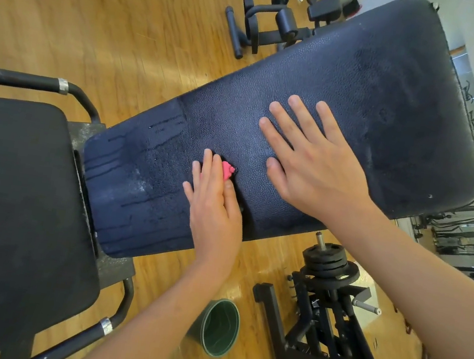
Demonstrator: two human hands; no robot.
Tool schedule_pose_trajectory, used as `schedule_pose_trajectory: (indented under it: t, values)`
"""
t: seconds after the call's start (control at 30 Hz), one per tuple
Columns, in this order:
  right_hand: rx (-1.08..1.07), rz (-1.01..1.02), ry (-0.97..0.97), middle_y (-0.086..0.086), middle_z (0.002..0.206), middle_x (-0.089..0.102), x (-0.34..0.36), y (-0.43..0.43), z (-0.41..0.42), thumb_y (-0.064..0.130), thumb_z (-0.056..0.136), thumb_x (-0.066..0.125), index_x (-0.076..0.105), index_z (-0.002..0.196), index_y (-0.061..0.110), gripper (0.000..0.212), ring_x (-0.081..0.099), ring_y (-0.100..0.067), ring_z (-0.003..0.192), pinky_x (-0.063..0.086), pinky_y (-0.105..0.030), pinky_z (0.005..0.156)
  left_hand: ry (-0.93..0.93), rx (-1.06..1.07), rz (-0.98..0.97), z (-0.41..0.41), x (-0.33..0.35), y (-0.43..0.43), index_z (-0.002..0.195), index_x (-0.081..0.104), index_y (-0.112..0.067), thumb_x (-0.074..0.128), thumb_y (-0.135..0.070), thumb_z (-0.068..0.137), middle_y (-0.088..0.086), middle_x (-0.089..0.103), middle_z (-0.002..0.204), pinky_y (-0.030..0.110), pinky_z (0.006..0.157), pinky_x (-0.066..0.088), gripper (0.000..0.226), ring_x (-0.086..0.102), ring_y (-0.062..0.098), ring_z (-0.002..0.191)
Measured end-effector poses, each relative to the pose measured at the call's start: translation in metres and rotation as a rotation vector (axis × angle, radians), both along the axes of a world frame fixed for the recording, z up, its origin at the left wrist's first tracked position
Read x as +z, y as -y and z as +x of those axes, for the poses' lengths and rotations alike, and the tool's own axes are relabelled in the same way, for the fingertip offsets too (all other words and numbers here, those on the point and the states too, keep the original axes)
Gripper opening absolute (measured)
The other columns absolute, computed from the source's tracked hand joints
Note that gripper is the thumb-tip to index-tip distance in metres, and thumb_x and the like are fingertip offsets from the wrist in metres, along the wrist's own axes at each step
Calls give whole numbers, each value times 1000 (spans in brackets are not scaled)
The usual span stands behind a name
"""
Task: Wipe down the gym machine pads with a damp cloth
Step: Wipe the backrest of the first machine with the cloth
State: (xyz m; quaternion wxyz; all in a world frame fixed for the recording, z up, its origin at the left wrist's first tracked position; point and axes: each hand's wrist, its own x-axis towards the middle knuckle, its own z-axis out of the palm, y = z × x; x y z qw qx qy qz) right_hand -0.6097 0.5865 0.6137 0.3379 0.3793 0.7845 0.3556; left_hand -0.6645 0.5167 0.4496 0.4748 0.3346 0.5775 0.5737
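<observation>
From the head view, a long black pebbled vinyl back pad (330,101) runs from the lower left of centre up to the upper right corner, where its far end nearly meets the frame edge. The left hand (214,206) lies flat on the pad just left of the middle, fingers stretched out and pressing down on a pink cloth (228,169). Only a small crumpled corner of the cloth pokes out beside the thumb; the rest is hidden under the palm, so its size and fold can't be made out. The right hand (313,159) rests palm down on the pad just right of centre, fingers spread straight and holding nothing. Dark wet streaks and a pale smear mark the pad's lower-left end. A second black seat pad (16,195) fills the left edge and is cut off there and at the bottom. Below the hands a dark green bucket (219,327) stands on the wooden plank floor (99,25), partly covered by the left forearm; what it holds isn't visible. To its right sits a stack of black weight plates (328,263) on a black frame. At the top, a black machine with roller pads (269,18) is partly hidden behind the back pad.
</observation>
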Motion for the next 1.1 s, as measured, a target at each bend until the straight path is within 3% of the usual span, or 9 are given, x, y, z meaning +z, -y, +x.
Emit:
schedule_pose_trajectory:
  t: [0.23,0.43,0.57,0.9,1.1]
  values:
    - [19,12,-20,-14,165,31,-2,-1,2,38,106,27,37,158,11,59,24,-37,154,14,-57,125,22,-8,-1,13,2,28,158,34,-20,37,-22,112,-18,21,166,32,127,0,47,8,8,157]
    - [9,8,-17,-14,166,30,-1,1,3,38,106,26,36,158,11,59,23,-37,154,13,-57,126,61,-77,17,15,2,54,157,28,-27,37,-23,110,-20,19,167,39,129,6,47,5,4,156]
    - [6,13,-6,-14,166,29,-1,1,2,39,106,25,35,159,12,60,21,-36,155,12,-57,126,126,-100,7,5,-1,52,157,36,-24,35,-31,110,-21,21,166,45,129,16,47,5,-1,155]
    - [13,11,-15,-13,166,29,-2,0,4,38,106,27,36,158,12,59,21,-36,155,15,-57,125,-17,14,-23,-58,-28,-52,157,38,-19,33,-32,112,-12,24,167,45,124,26,47,12,8,156]
    - [19,13,-10,-13,166,30,-4,0,4,38,106,28,36,158,12,59,22,-36,155,15,-57,125,-97,23,-47,-79,-30,-119,156,41,-21,32,-30,112,-7,27,167,44,124,16,46,18,16,156]
